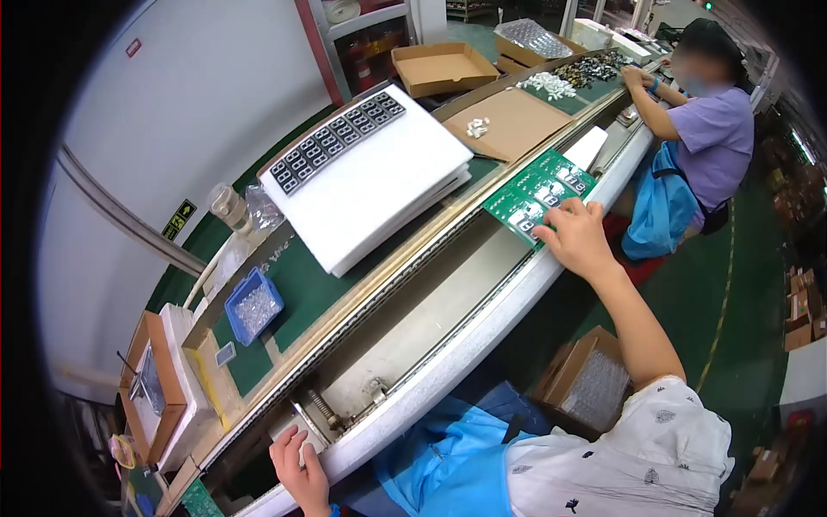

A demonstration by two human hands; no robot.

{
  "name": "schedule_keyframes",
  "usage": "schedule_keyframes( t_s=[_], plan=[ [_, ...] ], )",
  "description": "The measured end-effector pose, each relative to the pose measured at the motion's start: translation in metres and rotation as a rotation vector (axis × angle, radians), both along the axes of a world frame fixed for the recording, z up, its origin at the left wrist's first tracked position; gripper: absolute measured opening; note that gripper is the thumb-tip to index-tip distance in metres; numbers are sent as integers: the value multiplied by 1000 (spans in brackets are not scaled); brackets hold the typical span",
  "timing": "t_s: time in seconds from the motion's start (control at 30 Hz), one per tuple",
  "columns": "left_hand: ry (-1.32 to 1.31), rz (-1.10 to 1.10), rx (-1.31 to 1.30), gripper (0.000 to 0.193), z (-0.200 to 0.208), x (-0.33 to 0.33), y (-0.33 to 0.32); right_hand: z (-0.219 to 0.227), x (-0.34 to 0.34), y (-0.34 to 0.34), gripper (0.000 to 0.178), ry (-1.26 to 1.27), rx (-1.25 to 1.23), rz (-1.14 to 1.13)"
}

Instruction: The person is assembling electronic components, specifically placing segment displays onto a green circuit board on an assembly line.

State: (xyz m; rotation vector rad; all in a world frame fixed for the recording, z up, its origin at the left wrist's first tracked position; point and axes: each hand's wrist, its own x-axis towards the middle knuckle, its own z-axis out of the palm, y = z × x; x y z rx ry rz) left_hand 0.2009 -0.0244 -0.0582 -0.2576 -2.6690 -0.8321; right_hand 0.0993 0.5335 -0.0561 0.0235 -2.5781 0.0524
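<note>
My right hand rests on a green circuit board lying across the rails of the line. Its fingers are bent and spread over the board's near edge, touching it beside the seven-segment displays mounted there. Part of the nearest display is hidden by the fingers. At the lower left, my left hand is open and holds nothing, with its fingers apart near the pale front rail. A corner of another green board shows to the left of it.
Beyond the rails, rows of displays lie on stacked white foam sheets. A blue bin holds small clear parts. Cardboard carries small white parts. A co-worker sits at the right; an open carton stands below.
</note>
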Motion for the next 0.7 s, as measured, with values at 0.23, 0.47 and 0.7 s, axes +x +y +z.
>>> schedule_keyframes(
  t_s=[0.23,0.47,0.7],
  plan=[
    [1,1,-12,16,-3,-5,10,-2,-32,97,39,-63,29,-271],
    [55,62,-81,20,7,14,-7,-43,-99,173,33,-300,51,-427],
    [211,67,-34,20,9,4,-18,-78,-94,189,46,-186,-230,-73]
  ],
)
